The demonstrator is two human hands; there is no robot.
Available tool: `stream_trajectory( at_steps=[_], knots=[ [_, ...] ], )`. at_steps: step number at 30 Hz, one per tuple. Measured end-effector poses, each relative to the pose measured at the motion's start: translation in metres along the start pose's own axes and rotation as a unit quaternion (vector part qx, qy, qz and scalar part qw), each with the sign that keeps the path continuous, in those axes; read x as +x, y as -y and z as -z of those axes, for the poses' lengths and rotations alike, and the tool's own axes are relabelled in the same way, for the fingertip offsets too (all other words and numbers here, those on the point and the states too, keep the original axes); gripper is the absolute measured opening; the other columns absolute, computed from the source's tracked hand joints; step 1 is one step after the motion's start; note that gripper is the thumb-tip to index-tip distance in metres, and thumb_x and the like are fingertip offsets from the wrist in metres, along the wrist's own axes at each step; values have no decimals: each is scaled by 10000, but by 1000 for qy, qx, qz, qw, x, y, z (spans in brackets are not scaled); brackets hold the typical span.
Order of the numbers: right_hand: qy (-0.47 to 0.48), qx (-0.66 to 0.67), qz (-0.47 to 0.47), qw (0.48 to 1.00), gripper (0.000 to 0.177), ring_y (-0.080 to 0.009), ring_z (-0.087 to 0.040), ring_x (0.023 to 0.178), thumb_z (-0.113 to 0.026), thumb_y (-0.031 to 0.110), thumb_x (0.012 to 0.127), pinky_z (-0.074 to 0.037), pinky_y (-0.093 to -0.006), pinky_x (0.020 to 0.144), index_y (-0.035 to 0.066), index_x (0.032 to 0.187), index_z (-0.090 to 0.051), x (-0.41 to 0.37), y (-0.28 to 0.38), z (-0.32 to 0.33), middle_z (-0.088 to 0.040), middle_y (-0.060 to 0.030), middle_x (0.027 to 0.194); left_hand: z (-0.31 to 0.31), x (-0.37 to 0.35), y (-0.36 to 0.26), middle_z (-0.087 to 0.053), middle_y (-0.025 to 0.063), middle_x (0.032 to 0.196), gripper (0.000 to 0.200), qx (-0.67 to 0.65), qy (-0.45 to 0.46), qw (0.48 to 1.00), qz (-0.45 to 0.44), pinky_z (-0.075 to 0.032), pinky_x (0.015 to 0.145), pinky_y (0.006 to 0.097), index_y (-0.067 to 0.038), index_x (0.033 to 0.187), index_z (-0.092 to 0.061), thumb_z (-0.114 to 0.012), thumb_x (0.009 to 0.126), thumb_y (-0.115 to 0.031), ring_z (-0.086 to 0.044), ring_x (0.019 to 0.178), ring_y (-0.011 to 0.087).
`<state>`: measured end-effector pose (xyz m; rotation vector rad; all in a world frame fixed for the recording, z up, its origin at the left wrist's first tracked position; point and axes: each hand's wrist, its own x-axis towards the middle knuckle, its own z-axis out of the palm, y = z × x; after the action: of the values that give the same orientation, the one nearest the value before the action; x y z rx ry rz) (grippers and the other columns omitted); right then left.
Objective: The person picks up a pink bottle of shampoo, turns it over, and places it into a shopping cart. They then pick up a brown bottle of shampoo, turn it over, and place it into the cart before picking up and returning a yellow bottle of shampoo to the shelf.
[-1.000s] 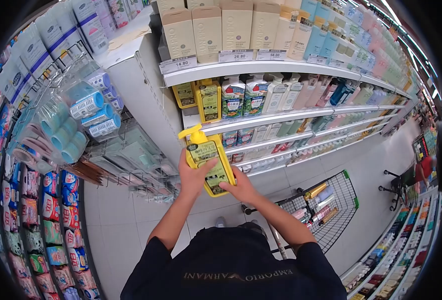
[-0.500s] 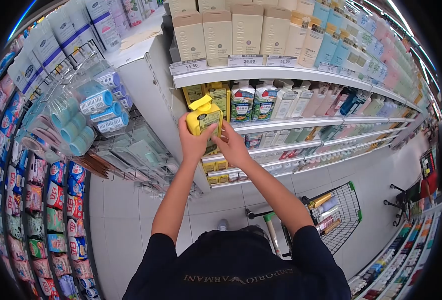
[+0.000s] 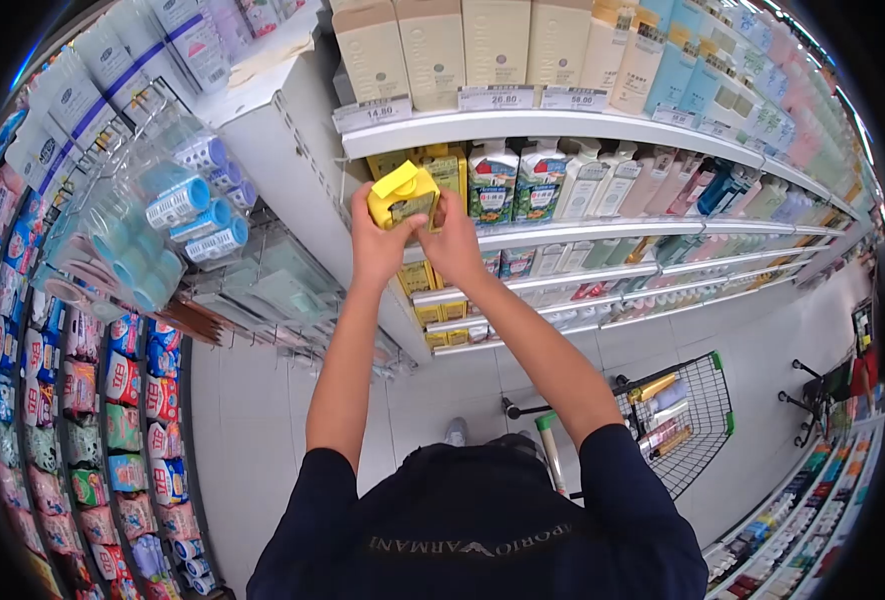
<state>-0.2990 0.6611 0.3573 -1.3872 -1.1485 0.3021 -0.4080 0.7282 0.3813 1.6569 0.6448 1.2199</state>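
Observation:
A yellow bottle [image 3: 405, 196] with a yellow cap is held between both hands in front of the shelf unit. My left hand [image 3: 378, 238] grips its left side, thumb across the front. On the right side, my right hand [image 3: 451, 240] has its fingers pressed round the bottle. Behind it on the shelf stand yellow packages [image 3: 446, 166], with green-and-white bottles [image 3: 492, 182] to their right. The bottle's lower part is hidden by the hands.
A shopping cart [image 3: 685, 440] holding several items stands on the floor at the right. Hanging packs [image 3: 188, 205] jut out at the left, near the white shelf end panel [image 3: 298, 150]. Cream boxes [image 3: 498, 45] line the upper shelf.
Both hands have moved slightly up and left with the yellow bottle, which is now tilted so its cap faces the camera more. The view has shifted a little.

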Motion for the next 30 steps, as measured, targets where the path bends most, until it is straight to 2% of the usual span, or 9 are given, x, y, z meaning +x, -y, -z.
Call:
stream_trajectory(
  at_steps=[3, 5, 9, 12, 14, 19, 23, 28, 30],
  knots=[
    [-6, -19, -8, 1000, 582, -324, -604, 1070, -700, 36, 772, -496, -375, 890, -26, 1243, -366, 7, 4, -1, -584, -231, 1171, 5, 9, 7, -505, 127, 1141, 738, 8, 14, 1000, -5, -457, 902, 321, -12, 1255, -336, -788, 671, -6, -529, 1047, 206],
    [-36, -1, 57, 998, 523, -428, -585, 992, -677, 49, 756, -485, -442, 821, -10, 1194, -397, 11, -2, -3, -599, -265, 1075, 1, 8, -7, -496, 120, 1142, 699, -8, 16, 999, 28, -456, 902, 317, -27, 1222, -350, -770, 666, 29, -524, 1055, 208],
    [-19, -8, 30, 999, 491, -420, -581, 1009, -677, 43, 760, -484, -437, 816, -1, 1170, -411, 17, -8, -2, -594, -263, 1091, 0, 16, 3, -490, 110, 1114, 664, 19, 2, 1000, 1, -461, 900, 316, -44, 1179, -372, -759, 651, 69, -530, 1049, 207],
    [-12, 16, 22, 1000, 467, -409, -574, 1046, -628, 0, 765, -478, -426, 885, -6, 1174, -402, 21, -10, -2, -588, -265, 1107, -6, 17, 2, -508, 93, 1111, 660, 26, -5, 999, -19, -474, 887, 308, -42, 1178, -379, -757, 654, 93, -536, 1041, 185],
    [0, 57, 15, 998, 469, -387, -579, 1074, -566, -41, 759, -462, -407, 951, -15, 1191, -385, 23, -18, -5, -587, -256, 1121, -6, 16, 13, -508, 92, 1113, 664, 18, -9, 1000, 2, -473, 886, 306, -43, 1183, -382, -760, 653, 88, -534, 1042, 183],
    [23, 91, -11, 996, 483, -372, -579, 1084, -550, -36, 755, -468, -386, 933, -15, 1206, -381, 19, -22, -4, -564, -262, 1159, -6, 18, 18, -502, 116, 1129, 655, -5, 5, 999, 40, -469, 886, 314, -44, 1180, -382, -764, 658, 58, -529, 1060, 194],
    [72, 66, -64, 993, 523, -362, -582, 1048, -571, 19, 740, -476, -378, 869, -11, 1226, -379, 21, -22, 1, -548, -268, 1171, 0, 23, 38, -529, 117, 1125, 662, 71, 2, 997, -7, -463, 895, 316, -31, 1206, -404, -774, 661, 33, -541, 1053, 201],
    [61, 21, -48, 997, 593, -365, -583, 1017, -590, 67, 719, -468, -401, 840, -4, 1263, -364, 23, -35, -10, -563, -254, 1140, 2, 26, 43, -555, 128, 1121, 652, 140, -2, 990, -25, -464, 896, 323, -9, 1212, -428, -773, 660, 27, -563, 1035, 216],
    [48, 8, -39, 998, 610, -373, -579, 1019, -592, 73, 715, -465, -410, 849, -5, 1273, -359, 22, -35, -11, -564, -258, 1133, 2, 28, 49, -558, 138, 1118, 650, 184, -2, 980, -73, -465, 897, 334, 5, 1204, -440, -777, 648, 24, -566, 1041, 234]
  ],
)
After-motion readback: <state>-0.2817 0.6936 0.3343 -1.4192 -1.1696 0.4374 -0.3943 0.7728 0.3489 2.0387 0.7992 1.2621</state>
